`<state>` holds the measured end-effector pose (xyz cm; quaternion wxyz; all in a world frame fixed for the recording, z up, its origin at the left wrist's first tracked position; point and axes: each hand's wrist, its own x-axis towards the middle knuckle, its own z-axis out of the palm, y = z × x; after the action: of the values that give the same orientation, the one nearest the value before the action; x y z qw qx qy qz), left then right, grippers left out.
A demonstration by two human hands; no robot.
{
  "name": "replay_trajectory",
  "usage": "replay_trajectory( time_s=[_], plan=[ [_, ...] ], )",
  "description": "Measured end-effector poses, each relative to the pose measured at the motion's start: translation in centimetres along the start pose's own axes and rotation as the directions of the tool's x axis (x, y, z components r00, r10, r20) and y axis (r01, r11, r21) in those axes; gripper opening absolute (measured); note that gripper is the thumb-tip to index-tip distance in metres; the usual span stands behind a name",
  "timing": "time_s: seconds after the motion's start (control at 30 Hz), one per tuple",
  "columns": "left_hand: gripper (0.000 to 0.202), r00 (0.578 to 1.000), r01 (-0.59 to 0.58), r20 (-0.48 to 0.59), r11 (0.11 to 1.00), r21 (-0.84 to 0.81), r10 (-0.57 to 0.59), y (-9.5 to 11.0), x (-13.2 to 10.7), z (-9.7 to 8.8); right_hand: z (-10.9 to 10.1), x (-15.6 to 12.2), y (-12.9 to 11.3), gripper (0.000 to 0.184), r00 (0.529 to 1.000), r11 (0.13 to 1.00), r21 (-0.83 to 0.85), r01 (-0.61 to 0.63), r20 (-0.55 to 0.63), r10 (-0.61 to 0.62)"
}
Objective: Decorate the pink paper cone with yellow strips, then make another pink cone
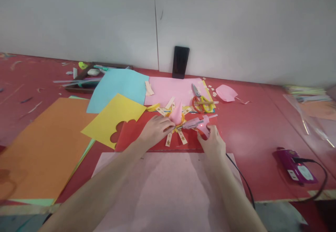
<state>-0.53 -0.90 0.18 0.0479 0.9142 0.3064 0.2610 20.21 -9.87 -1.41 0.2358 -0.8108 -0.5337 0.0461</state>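
Observation:
A pink paper cone stands on a yellow paper flower shape, with pale strips marked with stars and letters fanning out around it. My left hand is closed at the cone's left base, its fingertips pressed against it; the exact grip is partly hidden. In my right hand is a pink hot glue gun, held by its handle. A small light glows on the gun, a clear glue stick juts from its back, and its metal nozzle points left, at the cone's base. Under everything lies red card.
Scissors lie on pink paper behind the cone. A black phone leans on the wall. Yellow, blue and orange paper spread leftward. At right, a purple power socket box has a cord plugged in.

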Motion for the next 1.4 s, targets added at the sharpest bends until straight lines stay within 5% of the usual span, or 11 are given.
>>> replay_trajectory(
  time_s=[0.9,1.4],
  plan=[
    [0.016,0.999,-0.031,-0.015,0.997,0.064,0.032,0.5,-0.1,0.7,-0.1,0.0,0.1,0.032,1.0,1.0,0.015,-0.015,0.001,0.015],
    [0.021,0.998,0.057,-0.019,0.998,0.01,-0.057,0.6,0.0,1.0,-0.1,0.2,0.9,0.035,0.999,1.0,0.013,-0.025,-0.043,0.025]
  ],
)
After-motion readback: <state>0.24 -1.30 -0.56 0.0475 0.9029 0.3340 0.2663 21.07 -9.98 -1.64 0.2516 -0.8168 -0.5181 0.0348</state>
